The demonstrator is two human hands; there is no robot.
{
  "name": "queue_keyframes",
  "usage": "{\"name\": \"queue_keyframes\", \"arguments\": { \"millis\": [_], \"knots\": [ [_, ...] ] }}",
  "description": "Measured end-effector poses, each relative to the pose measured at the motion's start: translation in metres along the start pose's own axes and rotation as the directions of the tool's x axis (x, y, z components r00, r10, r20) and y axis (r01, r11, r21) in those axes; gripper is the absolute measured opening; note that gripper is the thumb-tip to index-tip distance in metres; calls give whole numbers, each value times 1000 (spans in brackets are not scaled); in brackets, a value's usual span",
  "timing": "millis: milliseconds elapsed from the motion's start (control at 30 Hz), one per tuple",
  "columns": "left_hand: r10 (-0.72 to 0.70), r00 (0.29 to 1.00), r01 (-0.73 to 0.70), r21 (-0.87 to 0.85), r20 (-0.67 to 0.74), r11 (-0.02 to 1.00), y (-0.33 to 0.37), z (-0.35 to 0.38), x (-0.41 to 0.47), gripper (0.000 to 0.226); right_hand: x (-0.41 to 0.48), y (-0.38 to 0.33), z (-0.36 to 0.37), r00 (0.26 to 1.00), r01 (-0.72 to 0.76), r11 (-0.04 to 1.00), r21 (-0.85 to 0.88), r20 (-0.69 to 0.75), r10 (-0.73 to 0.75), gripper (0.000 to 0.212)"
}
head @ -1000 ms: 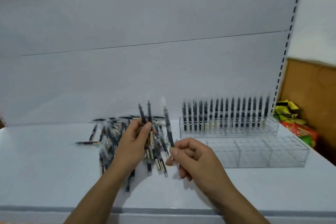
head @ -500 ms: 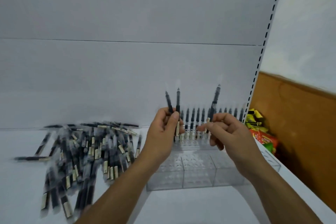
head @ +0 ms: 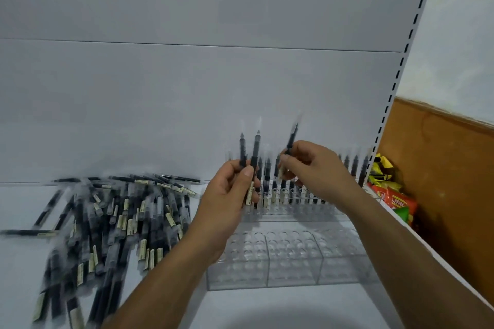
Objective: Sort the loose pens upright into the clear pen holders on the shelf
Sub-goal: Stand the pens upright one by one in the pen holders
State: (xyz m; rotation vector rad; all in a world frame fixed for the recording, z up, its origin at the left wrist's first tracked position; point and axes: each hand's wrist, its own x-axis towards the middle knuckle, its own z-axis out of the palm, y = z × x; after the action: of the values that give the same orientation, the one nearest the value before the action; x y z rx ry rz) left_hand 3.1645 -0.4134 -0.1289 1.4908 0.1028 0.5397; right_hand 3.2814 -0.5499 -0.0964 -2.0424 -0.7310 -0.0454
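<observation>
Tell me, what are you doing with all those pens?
A person is putting pens into clear holders on a white shelf. The left hand holds two pens upright, and the right hand pinches one pen above the back holder, where a row of pens already stands. The front holders are empty, and a big pile of loose pens lies to the left.

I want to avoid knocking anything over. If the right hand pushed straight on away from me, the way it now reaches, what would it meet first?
Most likely the row of upright pens standing in the back clear holder; the right hand, holding one pen, sits in front of them. Depth is unclear.
</observation>
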Motion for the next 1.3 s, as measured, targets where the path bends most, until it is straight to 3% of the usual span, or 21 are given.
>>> {"name": "queue_keyframes", "arguments": {
  "millis": [267, 800, 933, 1033, 1100, 1300],
  "knots": [
    [-3, 999, 1, 52, 41, 999, -1, 2, 0, 14, 4, 10, 5, 994, 91, 962, -258, -38, -105, 11],
    [-31, 998, 26, 73, 62, 997, -1, 4, 0, 15, 2, 10, 8, 996, 69, 878, -473, 80, -36, 23],
    [-49, 997, 42, 112, 61, 993, -2, 3, 1, 15, -4, 13, -4, 998, 63, 927, -371, 39, -52, 16],
    [-62, 997, 54, 134, 56, 989, -2, 5, 1, 15, -12, 7, -11, 994, 28, 999, 33, 107, -32, 10],
    [-70, 995, 59, 152, 68, 987, -1, 6, 1, 16, -18, -1, -13, 977, -28, 967, 252, 210, -26, 11],
    [-60, 996, 47, 196, 60, 979, -2, 8, -1, 16, -21, -5, -8, 994, -15, 912, 410, 105, -31, 11]
  ]
}}
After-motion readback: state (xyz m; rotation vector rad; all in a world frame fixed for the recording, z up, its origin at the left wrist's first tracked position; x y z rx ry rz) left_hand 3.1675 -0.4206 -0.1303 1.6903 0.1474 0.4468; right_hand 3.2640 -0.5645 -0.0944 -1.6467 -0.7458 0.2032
